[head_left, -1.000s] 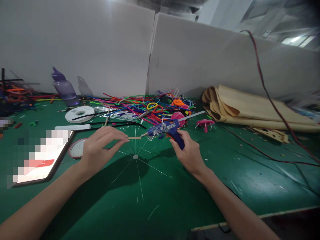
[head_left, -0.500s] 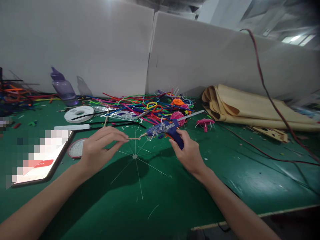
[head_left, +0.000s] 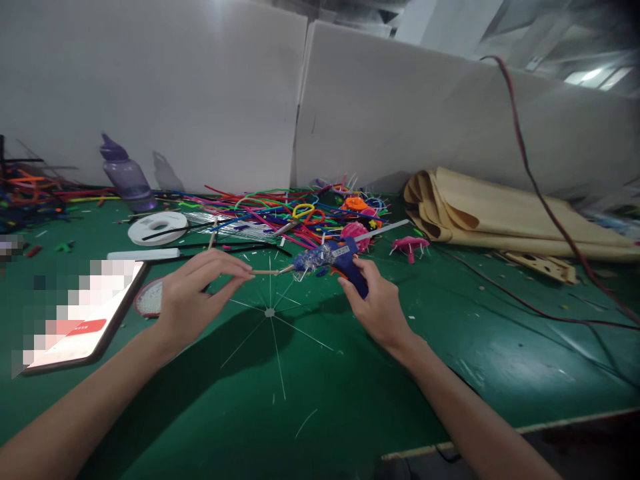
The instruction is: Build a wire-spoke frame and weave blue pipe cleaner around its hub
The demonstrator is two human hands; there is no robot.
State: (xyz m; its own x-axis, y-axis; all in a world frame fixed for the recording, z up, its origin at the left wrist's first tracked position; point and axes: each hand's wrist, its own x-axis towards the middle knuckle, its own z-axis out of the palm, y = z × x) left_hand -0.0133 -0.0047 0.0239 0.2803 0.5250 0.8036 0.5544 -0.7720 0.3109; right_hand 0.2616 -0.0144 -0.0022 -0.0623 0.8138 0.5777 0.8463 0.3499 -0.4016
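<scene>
The left hand [head_left: 193, 287] pinches a slim tan stick [head_left: 265, 272], rear end hidden, above the green table [head_left: 360, 400]; the right hand [head_left: 377, 300] grips a blue glue gun [head_left: 344, 253], partly covering its trigger. Stringy residue [head_left: 311, 261] coats the barrel; whether the nozzle [head_left: 287, 269] touches the stick is unclear.

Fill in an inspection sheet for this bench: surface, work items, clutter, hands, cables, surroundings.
Surface: green table, scattered with small scraps.
Work items: glue gun, its nozzle at the end of a thin stick, contact unclear; white spokes below.
Clutter: colourful stems, phone, purple bottle, brown paper.
Hands: left hand pinches the thin stick; right hand grips the glue gun.
Cables: hanging cord at right; thin cord on the table.
Surroundings: pale panels behind.
</scene>
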